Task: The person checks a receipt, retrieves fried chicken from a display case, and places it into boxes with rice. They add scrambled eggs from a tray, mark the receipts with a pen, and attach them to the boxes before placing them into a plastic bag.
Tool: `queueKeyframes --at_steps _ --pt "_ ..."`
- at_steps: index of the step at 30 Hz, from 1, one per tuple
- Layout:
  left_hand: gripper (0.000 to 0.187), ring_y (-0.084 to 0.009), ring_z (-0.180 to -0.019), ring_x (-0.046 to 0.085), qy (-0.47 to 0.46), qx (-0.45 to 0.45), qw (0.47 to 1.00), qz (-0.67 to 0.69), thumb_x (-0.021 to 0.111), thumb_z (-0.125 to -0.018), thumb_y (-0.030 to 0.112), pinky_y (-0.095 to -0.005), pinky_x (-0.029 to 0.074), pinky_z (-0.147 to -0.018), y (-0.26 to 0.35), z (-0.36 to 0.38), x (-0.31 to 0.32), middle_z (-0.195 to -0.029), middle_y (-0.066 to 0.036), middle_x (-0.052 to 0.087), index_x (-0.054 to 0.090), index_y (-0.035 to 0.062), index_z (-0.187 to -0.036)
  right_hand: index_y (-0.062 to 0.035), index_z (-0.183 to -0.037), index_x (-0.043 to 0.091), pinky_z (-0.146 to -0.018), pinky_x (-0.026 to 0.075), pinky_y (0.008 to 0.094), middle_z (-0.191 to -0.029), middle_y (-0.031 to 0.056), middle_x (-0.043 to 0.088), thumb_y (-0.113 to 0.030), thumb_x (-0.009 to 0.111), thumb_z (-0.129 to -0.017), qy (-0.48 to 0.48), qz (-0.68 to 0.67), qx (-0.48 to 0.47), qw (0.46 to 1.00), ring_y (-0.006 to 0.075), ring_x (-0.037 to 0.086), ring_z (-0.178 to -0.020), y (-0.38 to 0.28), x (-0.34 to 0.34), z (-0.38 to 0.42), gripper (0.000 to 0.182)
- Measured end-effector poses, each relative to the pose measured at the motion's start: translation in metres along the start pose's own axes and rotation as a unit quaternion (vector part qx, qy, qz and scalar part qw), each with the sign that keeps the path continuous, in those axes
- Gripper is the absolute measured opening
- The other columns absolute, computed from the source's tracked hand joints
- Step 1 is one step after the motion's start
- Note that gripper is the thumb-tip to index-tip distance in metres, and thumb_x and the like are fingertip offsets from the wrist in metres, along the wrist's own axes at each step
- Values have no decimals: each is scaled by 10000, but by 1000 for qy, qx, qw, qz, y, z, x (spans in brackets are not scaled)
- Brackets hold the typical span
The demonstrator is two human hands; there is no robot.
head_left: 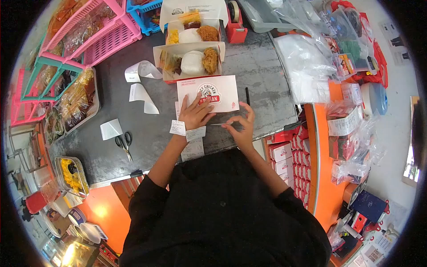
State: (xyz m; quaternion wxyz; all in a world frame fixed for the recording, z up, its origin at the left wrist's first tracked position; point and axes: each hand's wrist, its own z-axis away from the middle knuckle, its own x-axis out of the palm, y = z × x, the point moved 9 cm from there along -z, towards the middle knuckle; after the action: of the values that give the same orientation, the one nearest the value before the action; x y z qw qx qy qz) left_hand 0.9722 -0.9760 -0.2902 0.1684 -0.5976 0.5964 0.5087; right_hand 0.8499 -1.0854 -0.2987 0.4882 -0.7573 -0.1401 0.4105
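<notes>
The closed carton (pixel 225 95), white with a red-and-black chicken logo on its lid, lies flat on the table (pixel 263 89), partly covered by the left hand (pixel 195 115). A thin, pale strip (pixel 217 124), its nature unclear, sits at the right hand's (pixel 241 127) fingertips. Printed white slips (pixel 192 151) lie around the left wrist, some overlapping.

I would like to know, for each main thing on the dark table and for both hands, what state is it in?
Near box: closed
Middle box: open, filled with food
Far box: lid raised, filled with food
Scissors: lying flat, blade opening unclear
Long paper strip: curled
Left hand: spread on the near box
Right hand: fingers bent, grip unclear
</notes>
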Motion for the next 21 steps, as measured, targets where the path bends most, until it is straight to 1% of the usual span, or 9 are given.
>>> queueKeyframes --at_steps 1,7,9,14,16,17,19,20,21 --pt "202 -245 -1166 493 -1 -2 1000 -2 698 -737 241 -551 288 -988 -2 1 2 -1121 -20 610 652 146 -909 -121 -714 643 -985 255 415 -1312 104 353 -198 807 -597 17 4 9 1000 281 299 -1247 2 5 0 216" --pt "235 -245 -1194 466 -44 20 999 12 670 -766 225 -555 260 -1007 -4 2 5 -1166 -36 587 623 100 -959 -125 -713 642 -989 210 419 -1291 112 382 -235 800 -604 95 -15 -18 995 293 313 -1215 2 19 -7 221" --pt "256 -252 -1212 444 -79 38 996 -7 658 -774 230 -556 270 -1003 -1 2 4 -1206 -45 559 607 96 -986 -124 -715 638 -981 214 420 -1285 110 383 -230 798 -609 103 -5 -10 995 291 318 -1209 6 21 -9 219" --pt "273 -260 -1225 425 -86 21 995 43 650 -777 247 -557 284 -996 6 -4 -8 -1232 -71 526 592 77 -982 -110 -717 617 -983 258 403 -1261 108 367 -154 797 -620 108 28 -4 994 293 335 -1178 9 24 -13 210" --pt "283 -263 -1222 426 -82 13 995 52 649 -775 252 -554 287 -997 3 -3 -4 -1221 -91 524 583 70 -981 -123 -909 607 -971 224 420 -1247 118 390 -216 792 -629 115 5 -32 993 301 321 -1195 14 27 -11 348" --pt "292 -271 -1213 432 -78 9 996 31 648 -775 250 -547 294 -998 -5 2 5 -1212 -108 515 571 61 -984 -123 -909 607 -971 224 420 -1247 118 390 -216 792 -629 115 6 -32 993 301 321 -1195 13 29 -11 348" --pt "302 -279 -1204 438 -74 7 997 11 646 -774 248 -540 301 -999 -16 9 22 -1202 -125 506 558 53 -986 -106 -1127 487 -969 252 447 -1236 147 385 -244 797 -630 225 -107 -57 967 326 309 -1194 8 14 -8 602" --pt "291 -296 -1198 438 -36 21 999 33 645 -767 234 -546 312 -990 -16 9 19 -1218 -136 482 554 81 -997 -106 -1127 487 -969 252 447 -1236 147 385 -244 797 -630 225 -107 -58 967 326 309 -1194 8 12 -10 602" --pt "288 -314 -1191 438 2 35 998 56 644 -760 220 -552 324 -982 -17 11 14 -1233 -146 459 551 109 -1008 -94 -1179 427 -963 271 458 -1235 158 379 -261 803 -621 207 -68 -80 973 338 320 -1183 2 13 -13 694"
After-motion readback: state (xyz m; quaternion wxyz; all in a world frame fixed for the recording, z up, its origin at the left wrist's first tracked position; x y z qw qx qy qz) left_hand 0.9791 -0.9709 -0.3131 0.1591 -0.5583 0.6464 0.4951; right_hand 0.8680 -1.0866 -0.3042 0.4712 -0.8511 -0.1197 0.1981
